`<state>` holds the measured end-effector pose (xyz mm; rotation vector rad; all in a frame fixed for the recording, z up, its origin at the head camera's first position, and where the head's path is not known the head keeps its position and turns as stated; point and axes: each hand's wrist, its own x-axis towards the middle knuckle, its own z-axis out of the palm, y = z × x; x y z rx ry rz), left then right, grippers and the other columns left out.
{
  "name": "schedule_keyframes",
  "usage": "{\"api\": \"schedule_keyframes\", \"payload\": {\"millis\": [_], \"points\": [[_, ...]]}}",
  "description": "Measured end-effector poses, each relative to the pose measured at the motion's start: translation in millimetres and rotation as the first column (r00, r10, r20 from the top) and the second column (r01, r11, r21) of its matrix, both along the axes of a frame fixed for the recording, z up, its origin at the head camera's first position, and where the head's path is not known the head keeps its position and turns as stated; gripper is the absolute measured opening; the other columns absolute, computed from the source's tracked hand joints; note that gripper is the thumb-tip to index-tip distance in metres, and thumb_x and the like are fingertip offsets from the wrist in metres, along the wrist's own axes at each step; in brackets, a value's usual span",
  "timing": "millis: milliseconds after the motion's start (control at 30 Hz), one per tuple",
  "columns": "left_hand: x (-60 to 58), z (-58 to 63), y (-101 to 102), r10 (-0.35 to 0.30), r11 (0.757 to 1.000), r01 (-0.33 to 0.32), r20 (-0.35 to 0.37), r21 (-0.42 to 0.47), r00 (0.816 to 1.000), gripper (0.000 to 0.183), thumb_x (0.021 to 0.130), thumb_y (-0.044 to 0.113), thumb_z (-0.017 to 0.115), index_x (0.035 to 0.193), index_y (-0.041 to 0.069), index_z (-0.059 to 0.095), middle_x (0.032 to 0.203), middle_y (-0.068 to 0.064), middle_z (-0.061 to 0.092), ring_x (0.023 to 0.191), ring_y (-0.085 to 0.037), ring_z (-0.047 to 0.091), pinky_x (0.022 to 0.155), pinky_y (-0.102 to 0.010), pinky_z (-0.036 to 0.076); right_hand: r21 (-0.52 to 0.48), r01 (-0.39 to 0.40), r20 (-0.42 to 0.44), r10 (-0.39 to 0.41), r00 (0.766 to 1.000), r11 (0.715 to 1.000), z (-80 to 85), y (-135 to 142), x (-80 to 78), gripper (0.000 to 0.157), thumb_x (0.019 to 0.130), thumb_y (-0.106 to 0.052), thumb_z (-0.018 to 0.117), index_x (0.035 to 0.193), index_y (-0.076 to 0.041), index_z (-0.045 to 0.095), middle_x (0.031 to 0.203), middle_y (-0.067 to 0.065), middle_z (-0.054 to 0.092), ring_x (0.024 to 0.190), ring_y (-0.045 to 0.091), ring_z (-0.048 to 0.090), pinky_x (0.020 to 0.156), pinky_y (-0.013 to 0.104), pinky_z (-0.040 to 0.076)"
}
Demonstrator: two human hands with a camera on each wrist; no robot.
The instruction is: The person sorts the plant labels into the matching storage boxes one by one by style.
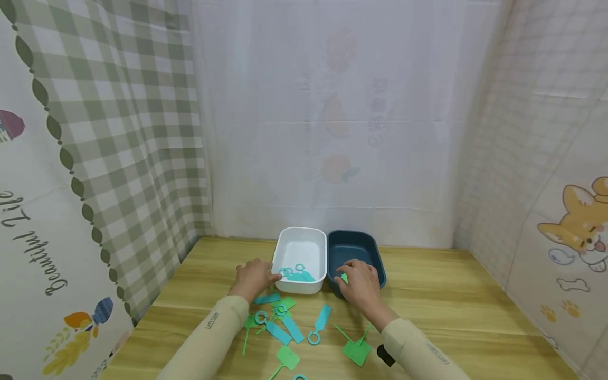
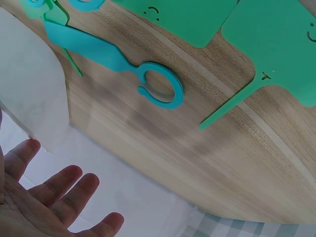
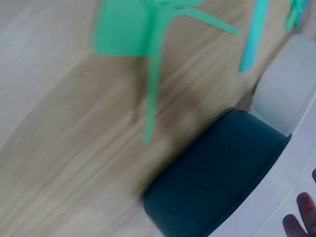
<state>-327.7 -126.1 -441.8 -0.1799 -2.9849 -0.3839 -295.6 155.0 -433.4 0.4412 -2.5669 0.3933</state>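
My left hand [image 1: 254, 278] is beside the white bin [image 1: 304, 248], thumb near its front left corner. In the left wrist view its fingers [image 2: 74, 195] are spread and hold nothing. Several blue tags [image 1: 298, 276] with ring ends lie inside the white bin. Over the dark blue bin [image 1: 351, 237] is my right hand [image 1: 362, 282]. A bit of green [image 1: 344, 277] shows by its thumb; whether the hand touches it is unclear. In the right wrist view only fingertips [image 3: 306, 205] appear at the edge, apart, with no tag between them.
Blue tags [image 1: 323, 318] and green tags [image 1: 287, 358] with thin tails lie scattered on the wooden table [image 1: 427, 295] before the bins. Two overlapping green tags [image 1: 356, 352] lie near the right forearm. Cloth curtains [image 1: 332, 132] enclose the table at the back and sides.
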Motion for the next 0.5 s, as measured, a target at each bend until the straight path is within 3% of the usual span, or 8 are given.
{"api": "schedule_keyframes", "payload": {"millis": [233, 500], "points": [[0.2, 0.4, 0, 0.009, 1.0, -0.009, -0.001, -0.016, 1.0, 0.055, 0.088, 0.052, 0.068, 0.127, 0.012, 0.069, 0.115, -0.017, 0.068, 0.101, -0.038, 0.063, 0.084, -0.059, 0.046, 0.145, -0.097, -0.086, 0.111, 0.99, 0.985, -12.0, 14, 12.3, 0.013, 0.078, -0.026, 0.085, 0.084, -0.018, 0.076, 0.095, 0.001, 0.066, 0.093, 0.025, 0.064, 0.091, 0.056, 0.044], [-0.8, -0.4, 0, 0.013, 1.0, -0.013, 0.005, -0.015, 1.0, 0.055, 0.088, 0.052, 0.068, 0.127, 0.013, 0.069, 0.115, -0.017, 0.068, 0.101, -0.038, 0.063, 0.084, -0.059, 0.045, 0.232, -0.335, 0.018, 0.34, 0.94, 0.913, -20.7, 40, 24.3, 0.009, 0.079, -0.021, 0.082, 0.086, -0.017, 0.077, 0.092, -0.004, 0.065, 0.089, 0.02, 0.063, 0.086, 0.057, 0.045]]}}
